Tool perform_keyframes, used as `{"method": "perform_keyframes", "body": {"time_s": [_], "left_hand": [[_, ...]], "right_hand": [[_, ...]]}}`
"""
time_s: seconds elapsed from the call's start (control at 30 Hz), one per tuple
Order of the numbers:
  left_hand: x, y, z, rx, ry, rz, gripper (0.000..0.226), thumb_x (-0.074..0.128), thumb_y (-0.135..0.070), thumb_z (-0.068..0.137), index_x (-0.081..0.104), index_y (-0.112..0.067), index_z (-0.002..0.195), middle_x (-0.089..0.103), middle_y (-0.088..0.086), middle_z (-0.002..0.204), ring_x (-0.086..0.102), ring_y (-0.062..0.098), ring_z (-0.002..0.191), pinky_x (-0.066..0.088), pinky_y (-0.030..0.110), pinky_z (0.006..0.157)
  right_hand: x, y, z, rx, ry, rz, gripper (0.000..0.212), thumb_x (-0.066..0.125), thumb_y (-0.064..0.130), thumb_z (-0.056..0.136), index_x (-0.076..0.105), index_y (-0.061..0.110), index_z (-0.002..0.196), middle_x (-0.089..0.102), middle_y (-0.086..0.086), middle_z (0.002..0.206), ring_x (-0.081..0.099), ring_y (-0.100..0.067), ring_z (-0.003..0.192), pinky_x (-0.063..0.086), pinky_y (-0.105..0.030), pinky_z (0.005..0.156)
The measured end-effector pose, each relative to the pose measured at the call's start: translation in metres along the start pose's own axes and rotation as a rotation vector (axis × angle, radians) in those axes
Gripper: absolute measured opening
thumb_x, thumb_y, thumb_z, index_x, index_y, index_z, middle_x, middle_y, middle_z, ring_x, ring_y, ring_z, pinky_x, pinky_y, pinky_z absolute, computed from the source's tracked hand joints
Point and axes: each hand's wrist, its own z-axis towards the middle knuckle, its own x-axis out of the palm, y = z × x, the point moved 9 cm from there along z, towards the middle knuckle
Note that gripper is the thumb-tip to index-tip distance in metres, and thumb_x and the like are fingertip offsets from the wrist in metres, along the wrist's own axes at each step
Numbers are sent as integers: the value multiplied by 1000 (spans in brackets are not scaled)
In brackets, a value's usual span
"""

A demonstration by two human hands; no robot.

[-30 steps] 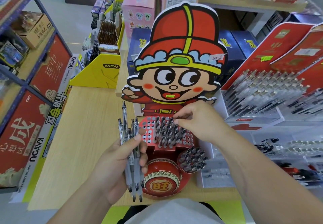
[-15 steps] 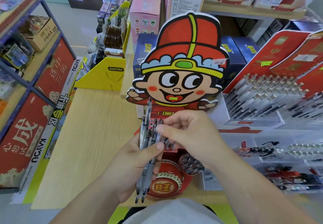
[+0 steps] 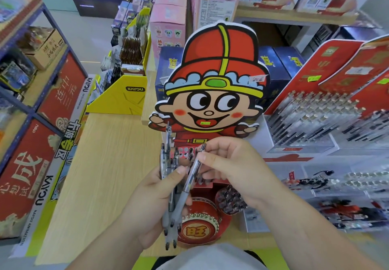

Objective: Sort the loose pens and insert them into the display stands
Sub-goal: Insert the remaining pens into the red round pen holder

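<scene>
My left hand (image 3: 153, 198) grips a bunch of grey clear-barrelled pens (image 3: 168, 164), tips pointing down toward me. My right hand (image 3: 231, 168) pinches a single pen (image 3: 192, 177) at its upper half, tilted, its lower end still against the bunch. Both hands hover in front of the red cartoon-figure display stand (image 3: 212, 92). Its hole grid (image 3: 187, 150) is mostly hidden behind my hands. A round side cup of the stand (image 3: 230, 201) holds several dark pens.
The stand sits on a pale wooden counter (image 3: 101, 164). Sloped red pen displays (image 3: 328, 109) full of pens fill the right side. A yellow card box (image 3: 120, 97) stands behind at left, and blue metal shelving (image 3: 25, 105) lines the far left.
My right hand left the stand's hole grid, came to the bunch and has drawn one pen out sideways. My left hand carried the bunch rightward, in front of the stand.
</scene>
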Motion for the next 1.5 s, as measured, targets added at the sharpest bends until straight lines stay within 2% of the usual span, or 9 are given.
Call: {"method": "perform_keyframes", "body": {"time_s": [0.17, 0.3, 0.4, 0.53, 0.63, 0.8, 0.93, 1.27, 1.5], "left_hand": [[-14, 0, 8, 17, -103, -91, 43, 68, -32, 81, 68, -14, 120, 53, 8, 73, 46, 24, 54, 43, 35, 52], [-18, -1, 10, 35, -105, -138, 48, 67, -31, 81, 63, -11, 124, 50, 7, 72, 42, 22, 53, 38, 35, 53], [-19, 2, 10, 25, -99, -159, 44, 65, -30, 86, 62, -11, 126, 49, 6, 72, 42, 20, 52, 38, 35, 52], [-19, 6, 11, 15, -112, -180, 46, 64, -29, 88, 62, -13, 131, 50, 7, 73, 43, 20, 53, 41, 33, 48], [-17, 7, 12, 16, -120, -186, 49, 65, -29, 86, 60, -10, 132, 51, 8, 74, 44, 20, 53, 42, 33, 46], [-16, 8, 14, 10, -139, -186, 51, 65, -28, 85, 60, -7, 131, 52, 8, 74, 45, 21, 53, 43, 32, 46], [-14, 8, 16, 6, -141, -189, 45, 63, -27, 88, 62, -11, 130, 52, 7, 73, 45, 20, 53, 43, 32, 44], [-10, 11, 17, 1, -150, -187, 44, 62, -28, 89, 62, -11, 130, 53, 7, 75, 46, 20, 55, 44, 32, 46], [-10, 14, 18, -10, -159, -191, 45, 64, -27, 88, 62, -9, 129, 53, 9, 76, 46, 21, 56, 43, 34, 47]], "right_hand": [[-27, 16, 0, -72, -68, 106, 7, 69, 3, 88, 69, 3, 96, 74, -9, 82, 71, -18, 75, 59, -27, 68], [-62, 42, -7, -203, -171, 149, 19, 72, 12, 76, 71, 5, 94, 74, -13, 84, 70, -21, 73, 60, -27, 67], [-91, 65, -17, -379, -303, 67, 12, 72, 9, 79, 73, 13, 90, 74, -7, 79, 69, -20, 72, 60, -29, 68], [-111, 80, -27, -504, -409, -89, 15, 69, -1, 88, 71, 12, 95, 72, 1, 75, 69, -16, 72, 59, -27, 70], [-103, 72, -25, -512, -420, -237, 18, 73, 3, 87, 72, 18, 97, 74, 1, 83, 70, -17, 77, 59, -27, 74], [-84, 44, -8, -477, -394, -380, 21, 75, 10, 87, 71, 29, 95, 71, 13, 85, 68, -7, 82, 53, -15, 74], [-78, 13, 12, -402, -339, -418, 32, 77, 12, 85, 66, 41, 91, 71, 16, 83, 67, -5, 80, 54, -21, 77], [-71, -26, 30, -313, -211, -497, 21, 78, 14, 85, 73, 33, 93, 73, 16, 85, 69, -4, 83, 59, -27, 81], [-71, -23, 43, -271, -162, -567, 18, 84, 21, 79, 70, 33, 80, 72, 14, 78, 69, -3, 76, 60, -31, 77]]}}
